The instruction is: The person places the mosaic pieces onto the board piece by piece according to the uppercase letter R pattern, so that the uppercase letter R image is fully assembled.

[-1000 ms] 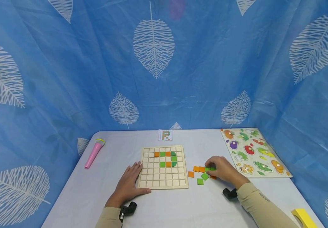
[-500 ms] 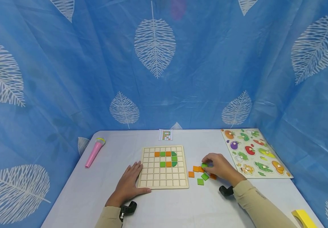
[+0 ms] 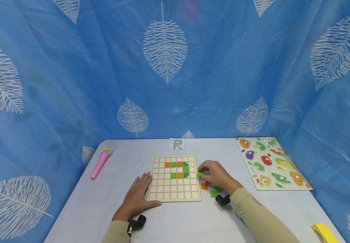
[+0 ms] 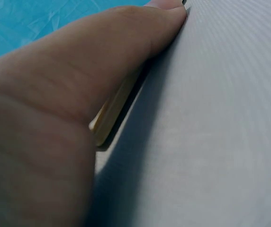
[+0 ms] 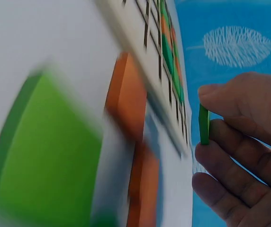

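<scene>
My right hand (image 3: 215, 173) pinches a green square tile (image 5: 204, 125) between thumb and fingers, at the right edge of a wooden grid board (image 3: 164, 190). On the board, orange, light green and dark green pieces form a curved shape in the upper right cells. My left hand (image 3: 136, 195) lies with fingers spread along the board's left side, thumb by its front left corner. In the left wrist view the thumb (image 4: 126, 38) runs along the board's edge. Below my right hand lie an orange tile (image 3: 204, 186) and a green tile (image 3: 213, 194); other tiles are partly hidden.
A small pattern card (image 3: 176, 144) lies behind the board. To the right is a vegetable puzzle board (image 3: 272, 163), with a yellow block (image 3: 324, 233) nearer the front right. A pink toy microphone (image 3: 101, 163) lies on the left of the white table (image 3: 175, 222).
My right hand has picked a green tile from the loose pile and carried it left to the board's right edge. The left hand has stayed in place.
</scene>
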`<state>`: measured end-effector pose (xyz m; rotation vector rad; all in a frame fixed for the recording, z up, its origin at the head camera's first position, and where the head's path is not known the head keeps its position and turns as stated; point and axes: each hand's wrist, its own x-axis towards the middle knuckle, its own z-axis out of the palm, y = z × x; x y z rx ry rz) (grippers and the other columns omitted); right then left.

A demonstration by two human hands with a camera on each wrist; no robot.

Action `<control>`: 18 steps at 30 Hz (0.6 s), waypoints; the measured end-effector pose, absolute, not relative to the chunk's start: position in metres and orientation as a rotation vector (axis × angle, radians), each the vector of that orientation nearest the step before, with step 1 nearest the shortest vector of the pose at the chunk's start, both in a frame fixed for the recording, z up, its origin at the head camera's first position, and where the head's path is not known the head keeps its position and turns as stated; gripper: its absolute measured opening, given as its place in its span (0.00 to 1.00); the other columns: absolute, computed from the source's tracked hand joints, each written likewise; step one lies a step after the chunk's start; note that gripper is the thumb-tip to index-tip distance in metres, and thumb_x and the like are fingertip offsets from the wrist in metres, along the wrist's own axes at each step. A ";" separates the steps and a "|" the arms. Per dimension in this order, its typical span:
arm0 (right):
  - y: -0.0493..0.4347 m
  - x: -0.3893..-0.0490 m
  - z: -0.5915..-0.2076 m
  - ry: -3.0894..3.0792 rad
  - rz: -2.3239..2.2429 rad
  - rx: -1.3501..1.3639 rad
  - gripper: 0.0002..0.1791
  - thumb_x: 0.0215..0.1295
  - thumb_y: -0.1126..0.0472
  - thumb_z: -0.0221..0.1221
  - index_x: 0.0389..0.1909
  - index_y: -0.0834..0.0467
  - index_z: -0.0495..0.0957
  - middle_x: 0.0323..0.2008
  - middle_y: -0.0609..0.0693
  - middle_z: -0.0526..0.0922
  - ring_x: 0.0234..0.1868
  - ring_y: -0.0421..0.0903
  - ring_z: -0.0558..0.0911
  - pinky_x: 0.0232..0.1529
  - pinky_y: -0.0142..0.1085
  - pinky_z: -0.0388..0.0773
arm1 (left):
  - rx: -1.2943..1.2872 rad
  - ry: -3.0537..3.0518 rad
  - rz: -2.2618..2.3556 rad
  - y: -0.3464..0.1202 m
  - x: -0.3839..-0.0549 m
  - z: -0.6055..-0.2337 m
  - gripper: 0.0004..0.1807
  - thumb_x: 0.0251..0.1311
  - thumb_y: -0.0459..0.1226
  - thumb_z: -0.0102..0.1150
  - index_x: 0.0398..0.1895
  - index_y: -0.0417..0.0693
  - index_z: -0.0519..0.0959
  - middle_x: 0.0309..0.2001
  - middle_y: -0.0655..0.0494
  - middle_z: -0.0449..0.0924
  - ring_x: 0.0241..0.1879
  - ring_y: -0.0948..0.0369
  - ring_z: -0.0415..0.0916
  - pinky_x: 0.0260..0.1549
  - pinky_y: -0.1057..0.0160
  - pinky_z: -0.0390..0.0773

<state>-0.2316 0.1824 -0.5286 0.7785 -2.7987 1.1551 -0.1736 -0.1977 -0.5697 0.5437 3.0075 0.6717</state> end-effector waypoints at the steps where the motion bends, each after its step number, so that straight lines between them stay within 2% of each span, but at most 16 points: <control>1: 0.176 -0.233 -0.529 -2.791 1.163 0.792 0.12 0.62 0.65 0.76 0.46 0.58 0.88 0.42 0.43 0.86 0.44 0.42 0.84 0.50 0.46 0.86 | 0.539 3.004 0.670 -0.198 -0.173 -0.569 0.71 0.43 0.79 0.67 0.81 0.41 0.62 0.81 0.47 0.57 0.81 0.50 0.48 0.79 0.47 0.45; 9: 0.131 -0.237 -0.531 -2.748 1.167 0.938 0.11 0.65 0.65 0.74 0.48 0.59 0.88 0.44 0.48 0.87 0.46 0.44 0.86 0.50 0.40 0.85 | 0.532 3.000 0.647 -0.198 -0.172 -0.571 0.71 0.43 0.81 0.64 0.82 0.42 0.62 0.81 0.48 0.57 0.81 0.50 0.47 0.79 0.47 0.45; 18: 0.090 -0.245 -0.532 -2.755 1.198 0.968 0.12 0.66 0.63 0.74 0.49 0.58 0.89 0.46 0.48 0.88 0.47 0.43 0.86 0.49 0.37 0.85 | 0.546 3.009 0.652 -0.199 -0.174 -0.571 0.71 0.43 0.81 0.64 0.82 0.42 0.62 0.81 0.48 0.57 0.81 0.50 0.48 0.79 0.47 0.45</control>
